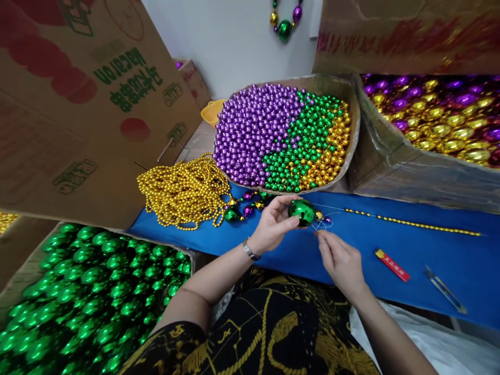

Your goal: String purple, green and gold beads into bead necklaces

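Between the thumb and fingers of my left hand (273, 225) is a large shiny green bead (302, 212). My right hand (341, 262) is just to its right, thumb and forefinger pinched on a thin pale string (327, 224) that loops beside the bead. A small gold bead (319, 214) and a small purple one hang on the string near the fingertips. From there the string runs right toward a strand of tiny gold beads (410, 222) on the blue cloth. Left of my left hand lie strung green, purple and gold beads (247, 211).
A box of small purple, green and gold beads (353, 140) stands behind my hands. Gold bead strands (183, 190) are heaped left. Large green beads (97, 291) fill a lower-left box. A red-labelled packet (392, 264) and thread snips (445, 289) lie right.
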Demonstrator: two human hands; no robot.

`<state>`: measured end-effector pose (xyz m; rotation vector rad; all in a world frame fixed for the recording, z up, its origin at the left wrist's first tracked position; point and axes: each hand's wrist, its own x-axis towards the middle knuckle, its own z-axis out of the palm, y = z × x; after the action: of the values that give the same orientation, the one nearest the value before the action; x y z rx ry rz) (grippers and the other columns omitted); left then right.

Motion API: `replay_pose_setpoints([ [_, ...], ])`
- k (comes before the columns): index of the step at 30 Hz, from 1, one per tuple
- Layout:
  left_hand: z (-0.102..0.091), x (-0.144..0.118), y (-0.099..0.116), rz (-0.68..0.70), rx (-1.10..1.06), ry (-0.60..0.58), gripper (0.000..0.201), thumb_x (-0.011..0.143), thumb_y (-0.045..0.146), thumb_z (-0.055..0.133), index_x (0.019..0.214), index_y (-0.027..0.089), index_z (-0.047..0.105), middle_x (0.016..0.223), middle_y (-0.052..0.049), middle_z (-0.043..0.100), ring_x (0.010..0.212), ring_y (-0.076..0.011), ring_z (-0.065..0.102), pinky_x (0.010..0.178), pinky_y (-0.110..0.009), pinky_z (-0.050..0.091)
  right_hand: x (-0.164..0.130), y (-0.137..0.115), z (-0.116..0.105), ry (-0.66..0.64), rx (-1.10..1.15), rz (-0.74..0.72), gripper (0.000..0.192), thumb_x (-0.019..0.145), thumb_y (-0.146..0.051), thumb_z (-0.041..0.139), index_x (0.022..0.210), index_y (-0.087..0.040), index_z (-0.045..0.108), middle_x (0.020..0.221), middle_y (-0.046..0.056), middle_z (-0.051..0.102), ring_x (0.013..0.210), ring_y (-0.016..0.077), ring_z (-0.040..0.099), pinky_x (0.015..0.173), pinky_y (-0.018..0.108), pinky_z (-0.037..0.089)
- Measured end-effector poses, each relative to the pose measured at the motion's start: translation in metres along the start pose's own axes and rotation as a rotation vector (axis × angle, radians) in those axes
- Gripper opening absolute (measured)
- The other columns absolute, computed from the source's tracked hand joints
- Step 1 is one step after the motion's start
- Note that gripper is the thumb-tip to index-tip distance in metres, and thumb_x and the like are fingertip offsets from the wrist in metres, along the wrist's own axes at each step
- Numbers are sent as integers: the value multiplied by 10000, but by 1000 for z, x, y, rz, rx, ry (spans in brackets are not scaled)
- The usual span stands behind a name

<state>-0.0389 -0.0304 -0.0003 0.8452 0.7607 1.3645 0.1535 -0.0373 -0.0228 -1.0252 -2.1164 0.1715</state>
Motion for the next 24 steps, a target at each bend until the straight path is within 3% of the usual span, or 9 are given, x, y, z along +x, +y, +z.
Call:
replay_pose_setpoints([
  [3,1,4,4,62,137,-131,462,801,333,752,1221,226,593,1327,-104,588,1222,-243,568,974,-382,518,0,2,0,21,29,54,117,958,-148,493,942,-189,602,773,24,713,634,131,679,621,220,514],
  [5,0,18,15,141,279,-142,412,867,367,673,1241,215,593,1318,-116,596,1225,-244,568,931,-364,527,-1,5,-2,40,31,83,127,961,-155,489,885,-195,582,704,6,672,562,116,626,577,214,480],
  [9,-1,75,42,436,921,-79,230,919,301,581,1093,171,659,1090,-97,688,1006,-194,627,870,-356,507,-6,11,-9,67,-4,123,130,967,-181,489,871,-192,577,652,-12,618,498,102,548,532,217,425],
  [11,1,106,48,488,1333,-222,191,912,231,561,1045,167,682,1018,-87,705,947,-199,612,874,-373,477,-8,13,-14,72,-11,134,128,968,-184,484,886,-190,581,652,-15,610,503,102,543,532,220,414],
  [13,5,129,48,428,1676,-405,199,894,155,532,1001,168,700,977,-93,710,922,-223,595,818,-372,462,-11,15,-18,78,-15,140,121,968,-181,484,898,-191,582,667,-12,616,526,106,558,545,223,415],
  [16,11,147,39,334,1973,-552,254,858,58,479,898,154,711,901,-122,705,914,-255,584,721,-351,435,-15,17,-23,84,-26,155,101,963,-170,492,919,-190,580,699,-4,635,558,111,583,562,223,423],
  [20,12,152,29,360,1891,-531,224,827,43,506,849,146,704,825,-127,704,944,-268,594,742,-361,444,-20,20,-25,96,-39,188,95,963,-168,498,940,-188,588,715,1,653,555,108,589,562,220,430],
  [22,11,149,29,311,1569,-439,139,821,120,589,892,159,703,827,-97,708,884,-227,616,748,-343,468,-21,22,-26,106,-41,196,103,966,-171,494,946,-188,594,725,7,664,564,111,601,575,221,444],
  [24,12,142,32,168,1080,-338,153,830,239,644,952,164,694,868,-75,711,800,-169,637,726,-307,497,-21,23,-27,116,-41,198,112,966,-172,491,958,-188,602,743,14,679,583,118,622,599,222,465],
])
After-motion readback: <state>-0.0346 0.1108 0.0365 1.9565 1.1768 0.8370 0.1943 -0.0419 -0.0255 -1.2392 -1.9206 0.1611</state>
